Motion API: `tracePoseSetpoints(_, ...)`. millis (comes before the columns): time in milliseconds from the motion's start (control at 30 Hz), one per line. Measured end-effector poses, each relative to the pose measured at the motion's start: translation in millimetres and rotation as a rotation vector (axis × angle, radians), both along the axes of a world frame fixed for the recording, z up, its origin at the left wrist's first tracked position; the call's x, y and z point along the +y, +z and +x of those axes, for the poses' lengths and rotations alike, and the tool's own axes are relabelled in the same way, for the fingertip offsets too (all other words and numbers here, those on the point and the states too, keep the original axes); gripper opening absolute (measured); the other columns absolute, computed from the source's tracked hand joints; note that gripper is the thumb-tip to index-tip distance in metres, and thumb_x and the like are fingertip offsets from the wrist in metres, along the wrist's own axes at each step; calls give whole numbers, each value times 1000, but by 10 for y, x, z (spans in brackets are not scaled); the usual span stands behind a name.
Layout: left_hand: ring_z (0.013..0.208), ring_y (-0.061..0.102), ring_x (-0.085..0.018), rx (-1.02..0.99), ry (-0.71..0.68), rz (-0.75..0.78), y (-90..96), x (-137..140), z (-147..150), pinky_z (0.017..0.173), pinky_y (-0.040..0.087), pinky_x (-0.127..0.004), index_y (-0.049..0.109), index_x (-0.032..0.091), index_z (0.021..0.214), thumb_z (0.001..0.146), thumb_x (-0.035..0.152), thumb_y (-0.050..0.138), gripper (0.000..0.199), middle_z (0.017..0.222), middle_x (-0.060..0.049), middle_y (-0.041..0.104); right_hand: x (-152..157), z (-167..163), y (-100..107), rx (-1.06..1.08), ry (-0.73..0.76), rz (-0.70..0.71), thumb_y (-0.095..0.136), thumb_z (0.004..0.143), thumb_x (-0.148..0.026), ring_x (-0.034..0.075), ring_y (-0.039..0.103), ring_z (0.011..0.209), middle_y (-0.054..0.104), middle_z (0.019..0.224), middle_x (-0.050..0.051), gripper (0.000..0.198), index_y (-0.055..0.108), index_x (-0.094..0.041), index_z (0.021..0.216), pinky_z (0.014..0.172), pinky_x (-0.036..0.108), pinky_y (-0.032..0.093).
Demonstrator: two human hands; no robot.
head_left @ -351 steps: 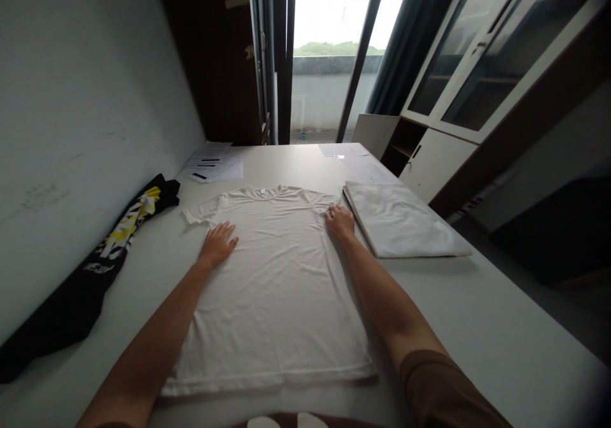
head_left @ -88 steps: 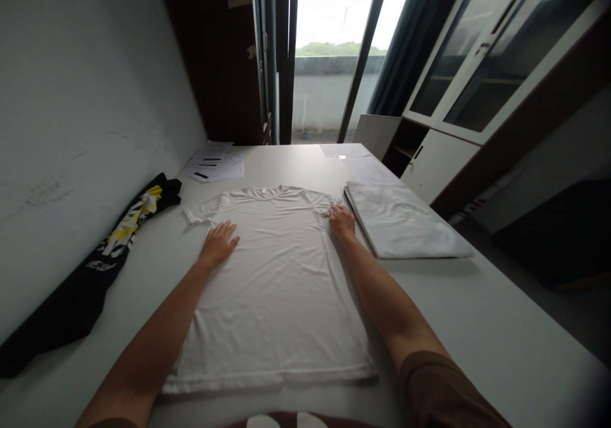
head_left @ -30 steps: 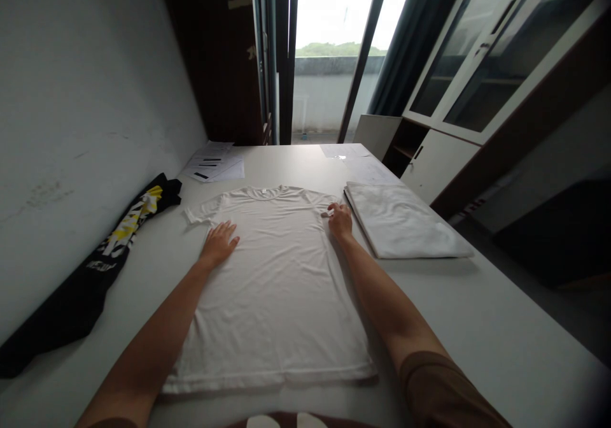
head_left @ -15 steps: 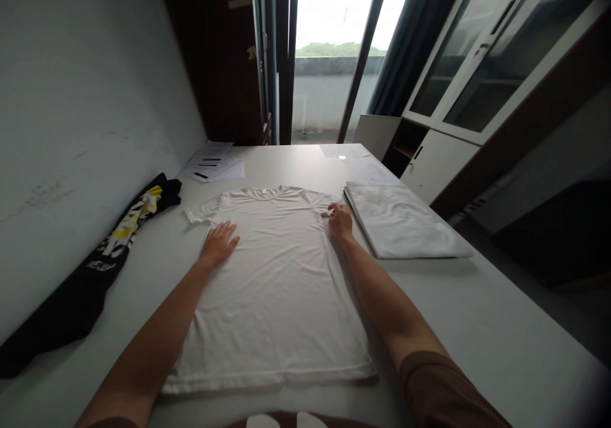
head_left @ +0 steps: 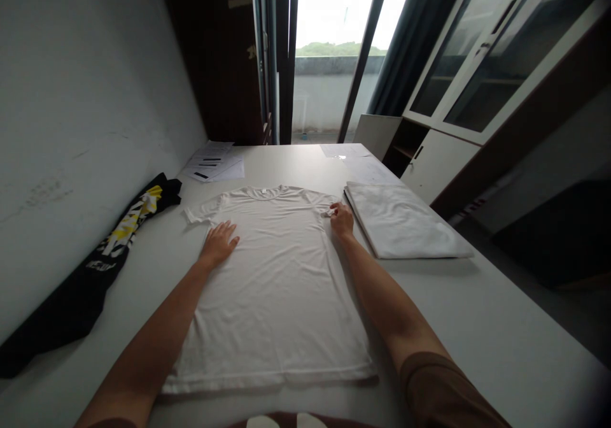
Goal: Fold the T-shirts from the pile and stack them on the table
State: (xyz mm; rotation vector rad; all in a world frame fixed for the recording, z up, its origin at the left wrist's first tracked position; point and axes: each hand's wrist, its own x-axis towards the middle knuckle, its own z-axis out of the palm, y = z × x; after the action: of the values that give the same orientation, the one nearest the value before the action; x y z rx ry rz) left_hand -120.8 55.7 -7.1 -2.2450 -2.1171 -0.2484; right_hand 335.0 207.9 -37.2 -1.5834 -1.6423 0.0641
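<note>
A white T-shirt [head_left: 274,288] lies spread on the white table, its neckline at the far end and its hem towards me. My left hand [head_left: 219,243] rests flat on the shirt's left side below the sleeve, fingers stretched out. At the right sleeve, my right hand [head_left: 341,219] is closed with its fingertips pinching the sleeve's edge. Light wrinkles run across the chest and body of the shirt.
Right of the shirt lies a folded white cloth [head_left: 405,221]. A black garment with yellow and white print [head_left: 95,281] lies along the left wall. Papers [head_left: 214,162] sit at the table's far left, and another sheet [head_left: 367,167] at the far right.
My right hand has shifted very slightly to the right at the sleeve. My left hand and the shirt's body stay in place.
</note>
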Motion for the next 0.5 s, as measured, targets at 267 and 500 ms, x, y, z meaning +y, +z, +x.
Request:
tracePoseSetpoints(267,153,33,-29,-11,0,-8,29,-5,15,124,24,-48,49,18,152,103,43,41,55,164,-11,38,-30,-9,56,76,15,13,47,79,-8,24,57,84,62,85,8,31,71,-19,97,86,36,45)
tracePoseSetpoints(500,152,33,-29,-5,-3,-8,28,-6,11,124,25,-48,49,18,152,103,43,41,56,164,-11,38,-26,-53,175,693,316,-27,61,72,-29,16,55,70,59,76,-3,30,64,-23,100,69,31,48)
